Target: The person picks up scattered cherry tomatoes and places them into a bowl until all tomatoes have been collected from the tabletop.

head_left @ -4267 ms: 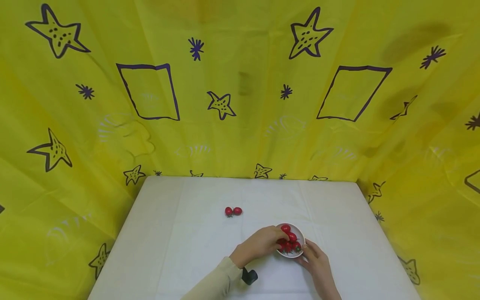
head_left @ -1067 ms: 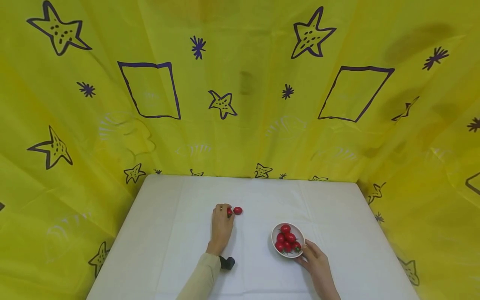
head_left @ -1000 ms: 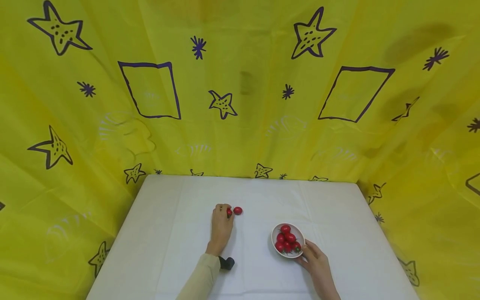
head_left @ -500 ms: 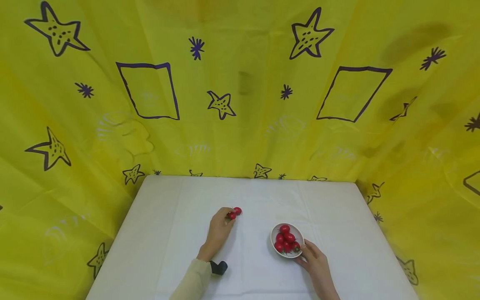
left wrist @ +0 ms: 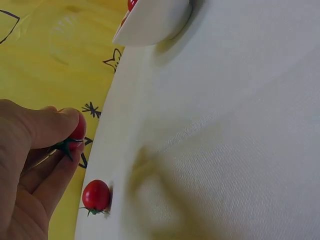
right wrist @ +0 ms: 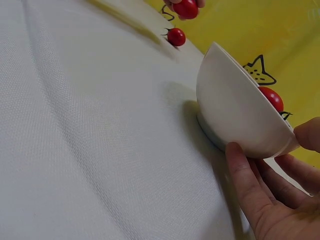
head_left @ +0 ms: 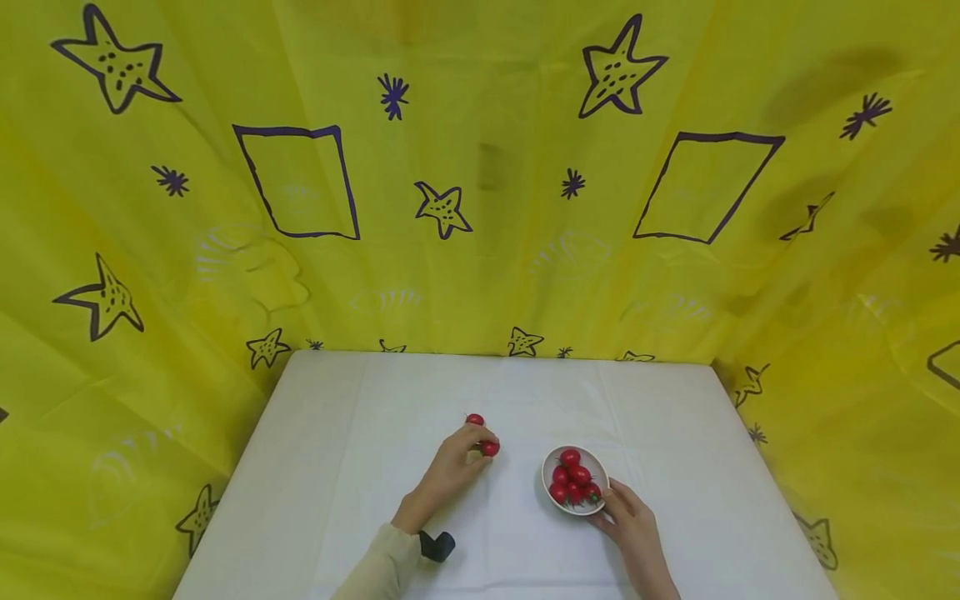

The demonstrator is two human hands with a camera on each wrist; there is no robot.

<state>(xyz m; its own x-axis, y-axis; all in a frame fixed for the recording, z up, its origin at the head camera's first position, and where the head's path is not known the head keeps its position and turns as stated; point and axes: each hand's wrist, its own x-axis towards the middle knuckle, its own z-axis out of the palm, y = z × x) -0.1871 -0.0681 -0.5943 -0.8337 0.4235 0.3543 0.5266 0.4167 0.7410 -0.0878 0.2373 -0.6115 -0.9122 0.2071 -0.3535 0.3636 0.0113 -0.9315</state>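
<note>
In the head view my left hand pinches a red cherry tomato between thumb and fingers. The left wrist view shows that tomato's green stem end hanging below the thumb. A second cherry tomato lies on the table just behind the left hand. To the right is a small white bowl with several cherry tomatoes inside. My right hand holds this bowl at its right side, with the thumb at the rim and fingers under the outer wall.
A white cloth covers the table. Yellow curtains with dark star drawings rise along the back and both sides. A black device sits at the left wrist beside a pale sleeve.
The left hand has gone from the bowl to the two tomatoes, taken the left one and carried it rightward and nearer. The right hand stays on the bowl.
</note>
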